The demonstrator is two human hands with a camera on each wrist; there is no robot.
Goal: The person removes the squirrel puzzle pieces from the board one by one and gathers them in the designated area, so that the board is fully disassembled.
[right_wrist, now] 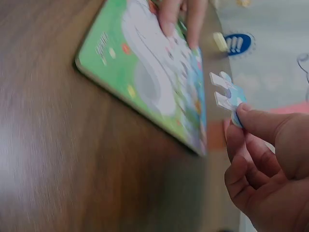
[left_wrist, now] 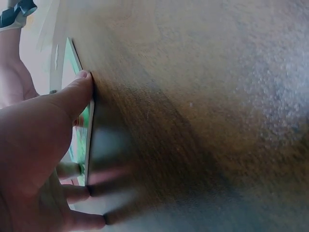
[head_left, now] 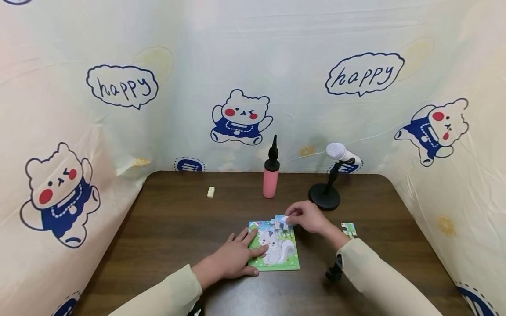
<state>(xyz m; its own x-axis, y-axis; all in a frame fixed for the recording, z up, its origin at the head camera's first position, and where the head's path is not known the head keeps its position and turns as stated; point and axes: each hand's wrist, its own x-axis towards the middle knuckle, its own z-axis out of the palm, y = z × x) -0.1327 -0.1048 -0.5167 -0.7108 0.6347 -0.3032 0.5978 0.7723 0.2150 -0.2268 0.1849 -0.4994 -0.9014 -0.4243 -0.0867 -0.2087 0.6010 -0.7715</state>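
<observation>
A jigsaw puzzle board (head_left: 282, 254) with a white squirrel picture lies flat on the table. My left hand (head_left: 233, 256) rests on its left side with the fingers spread. In the left wrist view, the thumb (left_wrist: 79, 92) lies along the board's edge. Between thumb and fingertips my right hand (head_left: 308, 216) pinches a blue and white puzzle piece (right_wrist: 231, 96). That piece is held above the board's upper right corner, raised off it in the right wrist view.
More puzzle pieces (head_left: 348, 228) lie right of the board, partly behind the right forearm. At the back stand a pink pump (head_left: 270, 182) with a black top and a white microphone (head_left: 344, 153) on a black stand. A small cream toy brick (head_left: 211, 192) sits back left.
</observation>
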